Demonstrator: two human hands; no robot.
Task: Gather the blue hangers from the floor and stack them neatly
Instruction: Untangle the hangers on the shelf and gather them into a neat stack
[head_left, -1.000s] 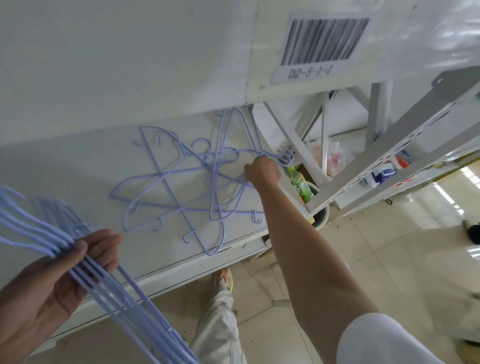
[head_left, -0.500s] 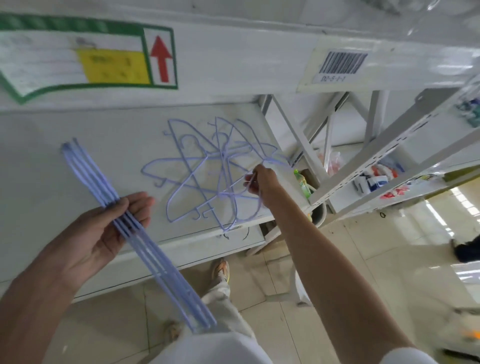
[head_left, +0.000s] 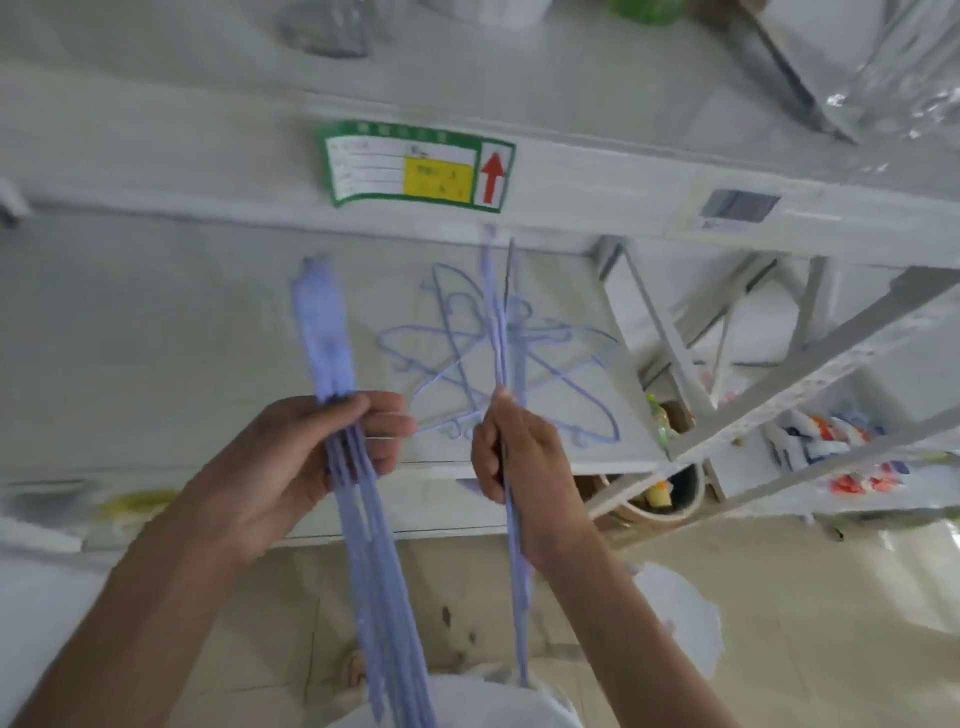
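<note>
Head view: my left hand (head_left: 306, 457) grips the gathered bundle (head_left: 358, 545); right hand (head_left: 519, 467) pinches one single hanger (head_left: 501, 332) edge-on; loose tangle (head_left: 498, 358) lies on the shelf (head_left: 182, 338); step: merging; next, align hooks into the bundle.

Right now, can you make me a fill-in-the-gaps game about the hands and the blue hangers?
1. The left hand grips a bundle of hangers whose colour is ____.
2. The single hanger lifted edge-on is held by the ____ hand.
3. The tangled pile of hangers lies on a white ____.
4. The arrow on the green-bordered label is coloured ____.

Missing words: blue; right; shelf; red
</note>
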